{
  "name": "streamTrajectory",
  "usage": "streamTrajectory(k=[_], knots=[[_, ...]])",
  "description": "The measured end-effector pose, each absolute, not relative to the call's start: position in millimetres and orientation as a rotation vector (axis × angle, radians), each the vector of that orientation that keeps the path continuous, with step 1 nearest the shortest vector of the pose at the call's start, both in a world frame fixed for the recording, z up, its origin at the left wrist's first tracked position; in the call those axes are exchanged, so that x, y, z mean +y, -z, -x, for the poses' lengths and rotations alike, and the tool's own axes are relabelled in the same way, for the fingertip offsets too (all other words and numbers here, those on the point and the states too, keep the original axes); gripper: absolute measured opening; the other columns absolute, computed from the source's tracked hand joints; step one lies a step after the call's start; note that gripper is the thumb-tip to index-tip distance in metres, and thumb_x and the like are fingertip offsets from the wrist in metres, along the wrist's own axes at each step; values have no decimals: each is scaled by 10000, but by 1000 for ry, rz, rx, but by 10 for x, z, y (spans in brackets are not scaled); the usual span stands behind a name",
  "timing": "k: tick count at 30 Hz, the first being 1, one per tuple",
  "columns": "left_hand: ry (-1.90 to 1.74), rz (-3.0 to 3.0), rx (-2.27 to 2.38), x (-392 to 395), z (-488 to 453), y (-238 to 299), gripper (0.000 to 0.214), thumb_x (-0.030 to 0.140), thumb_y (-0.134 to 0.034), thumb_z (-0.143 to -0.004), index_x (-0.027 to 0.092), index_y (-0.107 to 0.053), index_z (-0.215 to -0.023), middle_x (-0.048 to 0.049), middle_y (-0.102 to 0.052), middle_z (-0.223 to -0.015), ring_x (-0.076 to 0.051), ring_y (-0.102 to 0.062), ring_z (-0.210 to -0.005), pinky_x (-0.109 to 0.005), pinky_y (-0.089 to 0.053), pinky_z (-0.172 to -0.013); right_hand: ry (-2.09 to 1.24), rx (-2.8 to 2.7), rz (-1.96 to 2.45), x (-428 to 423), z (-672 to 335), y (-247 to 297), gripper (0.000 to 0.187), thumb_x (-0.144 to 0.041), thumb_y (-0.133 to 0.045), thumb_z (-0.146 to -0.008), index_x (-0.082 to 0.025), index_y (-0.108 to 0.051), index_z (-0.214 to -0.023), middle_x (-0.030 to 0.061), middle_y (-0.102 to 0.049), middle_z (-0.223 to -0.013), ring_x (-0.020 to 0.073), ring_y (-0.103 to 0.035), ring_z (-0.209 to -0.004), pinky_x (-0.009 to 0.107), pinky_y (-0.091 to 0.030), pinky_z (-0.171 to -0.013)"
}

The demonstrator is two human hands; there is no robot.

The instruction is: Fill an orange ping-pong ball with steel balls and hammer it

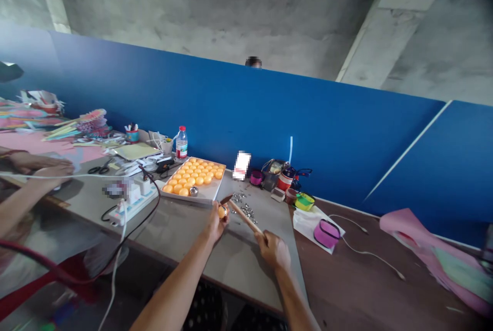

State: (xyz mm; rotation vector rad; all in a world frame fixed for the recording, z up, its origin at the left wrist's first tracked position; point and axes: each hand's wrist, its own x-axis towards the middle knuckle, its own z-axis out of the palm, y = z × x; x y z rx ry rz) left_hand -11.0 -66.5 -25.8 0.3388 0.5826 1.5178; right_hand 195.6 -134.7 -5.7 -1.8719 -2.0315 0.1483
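My left hand (216, 224) is closed around a small orange ball (222, 211), whose far side is hidden by the fingers. My right hand (275, 250) grips the wooden handle of a hammer (246, 219). Its dark, rust-coloured head lies right by the left fingertips; whether it touches the ball I cannot tell. Behind my left hand, a shallow white tray (208, 195) holds rows of orange balls (192, 172). A shiny silver round piece (193, 191) sits at the tray's near side. Small metal bits (246, 207) lie scattered on the grey table just beyond the hammer.
A bottle with a red cap (182, 144) and a propped phone (241, 165) stand behind. A white power strip (134, 202) with cables lies left. Another person's hands (42, 166) work at far left. A purple pouch-like item (326, 233) rests on white paper at right.
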Motion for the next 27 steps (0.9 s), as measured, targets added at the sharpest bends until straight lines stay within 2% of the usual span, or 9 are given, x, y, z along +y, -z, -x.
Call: streamTrajectory(k=[3, 9, 14, 17, 21, 27], knots=[[-1515, -347, 585, -664, 95, 260, 338, 487, -581, -772, 150, -574, -749, -7, -575, -599, -72, -476, -420, -183, -360, -397, -158, -2033, 1831, -1343, -1956, 71, 411, -469, -330, -911, -220, -567, -686, 8, -641, -655, 114, -562, -586, 208, -252, -504], [-1515, -300, 612, -671, 92, 227, 341, 482, -556, -789, 151, -562, -707, -12, -564, -558, -92, -496, -426, -204, -384, -417, -98, -2040, 1907, -1325, -1913, 102, 389, -521, -394, -870, -231, -584, -693, 20, -655, -675, 128, -563, -577, 224, -225, -495], [-1536, -283, 577, -702, 152, 160, 174, 309, -598, -773, 160, -594, -861, -6, -588, -653, -105, -566, -523, -193, -395, -451, -200, -1933, 1860, -1328, -1948, 96, 416, -488, -339, -898, -220, -526, -641, 0, -613, -613, 117, -537, -554, 215, -220, -487], [-1517, -292, 578, -714, 142, 156, 212, 215, -605, -753, 160, -595, -958, -4, -585, -654, -112, -578, -541, -191, -395, -453, -226, -1874, 1872, -1319, -1979, 106, 424, -495, -329, -897, -216, -501, -629, -1, -593, -597, 121, -520, -539, 215, -221, -485], [-1490, -306, 555, -723, 125, 176, 160, 278, -602, -784, 151, -585, -880, -34, -620, -711, -96, -550, -506, -189, -392, -439, -209, -1851, 1852, -1308, -1999, 122, 435, -507, -321, -894, -212, -484, -619, 2, -583, -594, 122, -513, -538, 214, -238, -493], [-1529, -280, 525, -699, 165, 192, 267, 429, -547, -819, 163, -557, -832, -4, -585, -635, -65, -477, -432, -175, -367, -410, -177, -1986, 1948, -1344, -1939, 43, 386, -489, -360, -890, -221, -561, -699, 19, -645, -685, 131, -569, -604, 221, -244, -506]])
